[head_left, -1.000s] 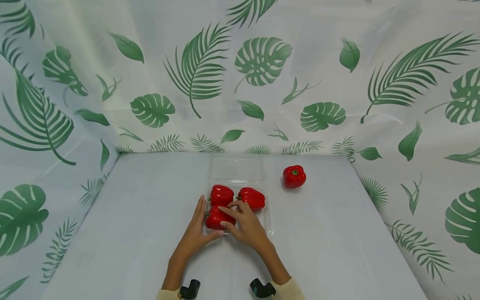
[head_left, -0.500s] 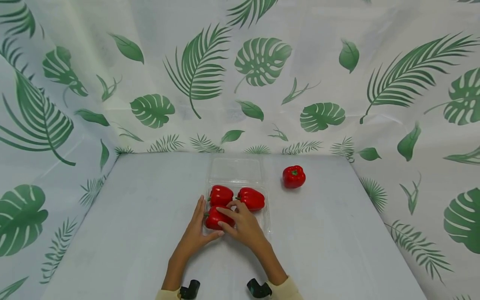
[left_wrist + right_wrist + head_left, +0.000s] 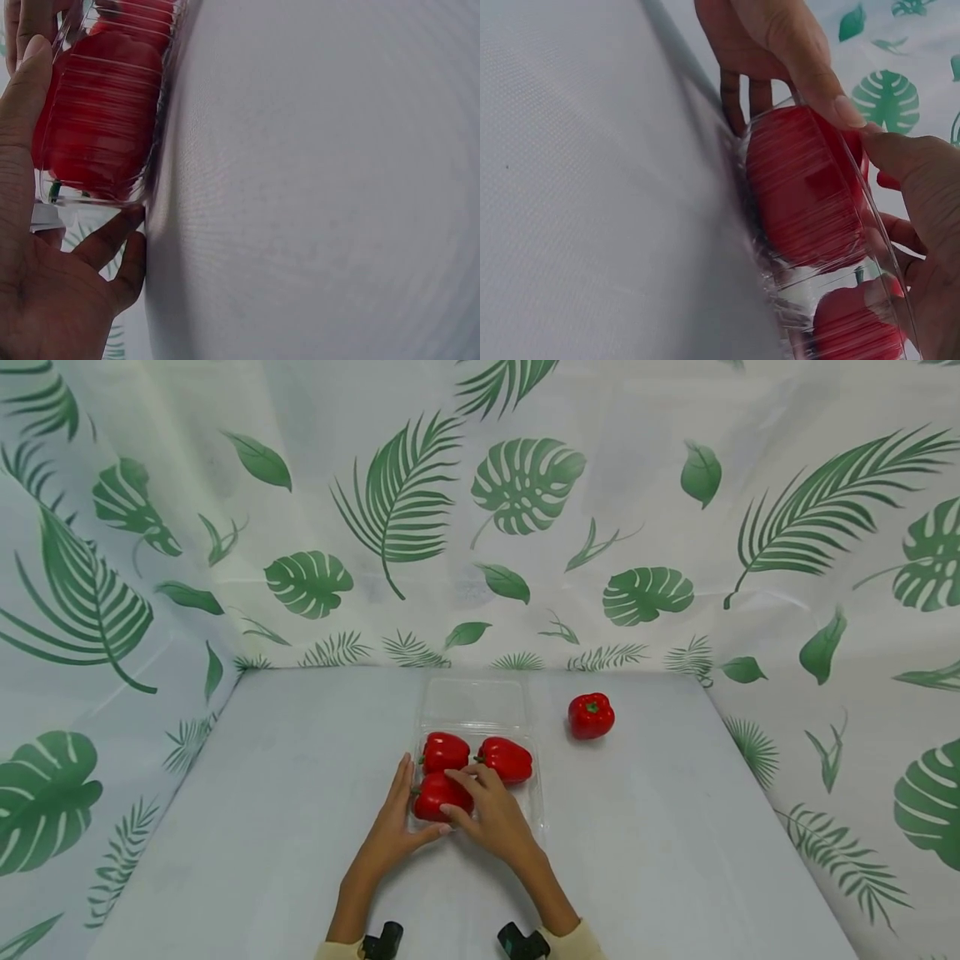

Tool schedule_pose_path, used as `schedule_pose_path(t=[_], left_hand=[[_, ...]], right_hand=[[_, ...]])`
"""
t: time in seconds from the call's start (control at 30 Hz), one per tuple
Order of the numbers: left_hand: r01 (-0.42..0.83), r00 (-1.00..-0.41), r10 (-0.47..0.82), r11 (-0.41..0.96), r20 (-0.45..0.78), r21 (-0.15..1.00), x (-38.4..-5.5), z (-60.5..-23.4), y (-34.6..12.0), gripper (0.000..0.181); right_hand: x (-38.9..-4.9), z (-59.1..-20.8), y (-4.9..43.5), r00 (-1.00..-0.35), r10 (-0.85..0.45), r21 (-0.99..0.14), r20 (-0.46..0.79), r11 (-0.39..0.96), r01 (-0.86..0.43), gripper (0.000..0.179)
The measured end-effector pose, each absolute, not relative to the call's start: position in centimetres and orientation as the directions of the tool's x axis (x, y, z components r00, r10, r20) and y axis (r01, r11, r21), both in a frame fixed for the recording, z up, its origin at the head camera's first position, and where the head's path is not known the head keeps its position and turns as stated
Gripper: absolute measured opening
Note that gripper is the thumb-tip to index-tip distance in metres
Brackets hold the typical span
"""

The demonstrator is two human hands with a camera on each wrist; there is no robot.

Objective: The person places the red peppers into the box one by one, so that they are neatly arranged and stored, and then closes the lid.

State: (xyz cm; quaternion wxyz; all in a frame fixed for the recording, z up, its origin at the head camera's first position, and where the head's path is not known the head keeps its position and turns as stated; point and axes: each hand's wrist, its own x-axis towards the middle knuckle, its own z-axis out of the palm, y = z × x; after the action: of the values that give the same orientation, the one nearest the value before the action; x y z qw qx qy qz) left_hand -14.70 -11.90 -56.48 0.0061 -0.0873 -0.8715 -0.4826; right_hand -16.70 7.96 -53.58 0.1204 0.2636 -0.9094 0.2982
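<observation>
A clear plastic clamshell box lies with its lid folded back, holding three red bell peppers. My right hand grips the front-left bell pepper, thumb at the near side and fingers over the top. Along the box's left side stretch the fingers of my left hand, its thumb by the front edge. In the left wrist view, that thumb lies at the rim and the fingertips meet the wall. Behind sit a back-left bell pepper and a right bell pepper, near my right fingertips.
Another red bell pepper stands outside the box, to the back right on the white table. A leaf-patterned curtain closes off the back and both sides.
The head view shifts very slightly. My right index fingertip slides a little to the right over the front bell pepper. The left hand keeps its place at the box.
</observation>
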Motion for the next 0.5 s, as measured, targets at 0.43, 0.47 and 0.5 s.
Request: schedule_pose_path(t=[0.43, 0.47, 0.5], left_hand=[[0.187, -0.980, 0.153, 0.498, 0.126, 0.847, -14.8, -56.7, -11.8, 0.112], [0.183, -0.981, 0.151, 0.496, 0.123, 0.849, -14.8, -56.7, -11.8, 0.112], [0.179, -0.981, 0.149, 0.495, 0.120, 0.850, -14.8, -56.7, -11.8, 0.113]], right_hand=[[-17.2, -52.8, 9.8, -0.855, -0.260, -0.586, 0.449, 0.636, -0.502, 0.043], [-17.3, -52.7, 10.1, -0.856, -0.237, -0.591, 0.460, 0.637, -0.494, 0.042], [-17.4, -52.6, 10.3, -0.857, -0.210, -0.598, 0.470, 0.639, -0.484, 0.041]])
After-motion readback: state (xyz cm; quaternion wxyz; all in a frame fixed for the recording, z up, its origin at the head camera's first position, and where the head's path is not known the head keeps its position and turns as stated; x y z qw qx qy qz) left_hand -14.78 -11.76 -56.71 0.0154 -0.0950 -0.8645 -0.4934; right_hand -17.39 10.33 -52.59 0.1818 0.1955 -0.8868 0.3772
